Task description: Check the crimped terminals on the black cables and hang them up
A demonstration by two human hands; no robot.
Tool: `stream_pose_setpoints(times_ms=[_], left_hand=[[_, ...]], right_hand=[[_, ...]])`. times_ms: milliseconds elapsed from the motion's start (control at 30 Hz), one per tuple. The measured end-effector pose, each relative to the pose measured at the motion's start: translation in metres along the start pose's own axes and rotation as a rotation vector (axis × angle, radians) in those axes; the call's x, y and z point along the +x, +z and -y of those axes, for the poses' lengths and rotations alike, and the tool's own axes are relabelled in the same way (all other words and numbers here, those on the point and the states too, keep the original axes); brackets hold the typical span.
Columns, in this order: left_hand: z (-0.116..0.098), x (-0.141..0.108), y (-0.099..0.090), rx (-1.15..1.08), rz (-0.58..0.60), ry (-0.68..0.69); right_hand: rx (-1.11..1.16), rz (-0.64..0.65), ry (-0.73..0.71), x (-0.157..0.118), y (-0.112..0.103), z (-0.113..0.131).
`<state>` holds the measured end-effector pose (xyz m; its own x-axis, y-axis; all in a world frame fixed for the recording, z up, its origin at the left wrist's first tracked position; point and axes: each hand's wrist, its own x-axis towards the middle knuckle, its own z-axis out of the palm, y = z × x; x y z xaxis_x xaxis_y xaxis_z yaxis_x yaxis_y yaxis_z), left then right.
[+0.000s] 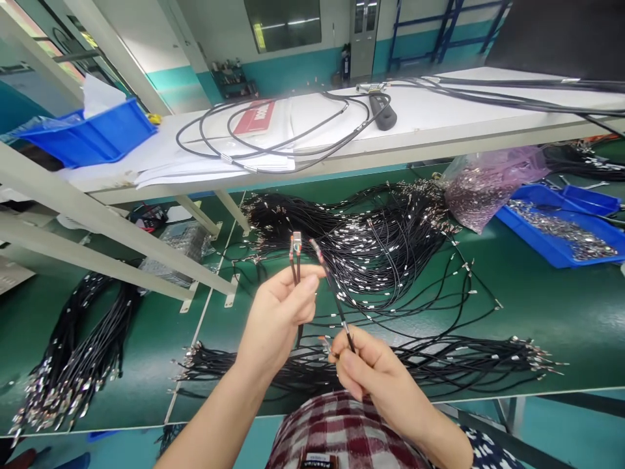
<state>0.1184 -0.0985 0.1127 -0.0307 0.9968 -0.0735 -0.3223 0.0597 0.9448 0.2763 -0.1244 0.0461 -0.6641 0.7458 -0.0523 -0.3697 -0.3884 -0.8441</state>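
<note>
Between thumb and fingers, my left hand (283, 306) pinches thin black cables (299, 266), whose tips with a small metal connector (297, 241) and orange-red ends point upward. My right hand (368, 365) is closed around another black cable (336, 296) with a white label band; its reddish tip (316, 247) leans up toward my left fingers. A second small end with an orange tip sticks out beside my right fingertips. Below both hands, a long bundle of black cables (439, 361) lies along the front of the green bench (527, 312).
Behind my hands spreads a large cable heap (361, 241). A pink bag of metal parts (481, 189) and a blue bin (551, 241) stand right. More cables (78, 345) lie left. Above runs a white shelf (430, 133) with a coiled cable and a blue tray (97, 137).
</note>
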Motion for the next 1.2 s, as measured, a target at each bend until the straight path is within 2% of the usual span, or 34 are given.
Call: stream_pose_setpoints(times_ms=[133, 300, 467, 533, 633, 767, 967, 1200], left_hand=[[-0.008, 0.004, -0.001, -0.041, 0.017, 0.066], [-0.007, 0.001, -0.004, -0.022, 0.001, 0.06], [-0.008, -0.004, -0.006, 0.141, -0.073, 0.088], [-0.007, -0.006, -0.003, 0.255, -0.108, 0.098], [-0.002, -0.01, 0.002, 0.359, -0.074, 0.079], [0.003, -0.015, 0.006, 0.334, -0.002, -0.006], [0.0, -0.015, 0.006, 0.188, 0.068, -0.111], [-0.002, -0.016, 0.009, 0.166, 0.092, -0.163]], right_hand=[[0.016, 0.054, 0.065, -0.006, -0.006, -0.008], [0.085, 0.103, 0.134, -0.013, -0.015, -0.018], [0.061, 0.184, 0.161, -0.015, -0.019, -0.016], [0.008, 0.178, 0.138, -0.013, -0.016, -0.008], [-0.08, 0.09, 0.039, -0.007, -0.006, 0.009], [-0.182, -0.037, -0.124, 0.0, 0.005, 0.019], [-0.109, -0.021, -0.156, 0.002, 0.004, 0.012], [-0.133, -0.034, -0.18, 0.002, 0.003, 0.011]])
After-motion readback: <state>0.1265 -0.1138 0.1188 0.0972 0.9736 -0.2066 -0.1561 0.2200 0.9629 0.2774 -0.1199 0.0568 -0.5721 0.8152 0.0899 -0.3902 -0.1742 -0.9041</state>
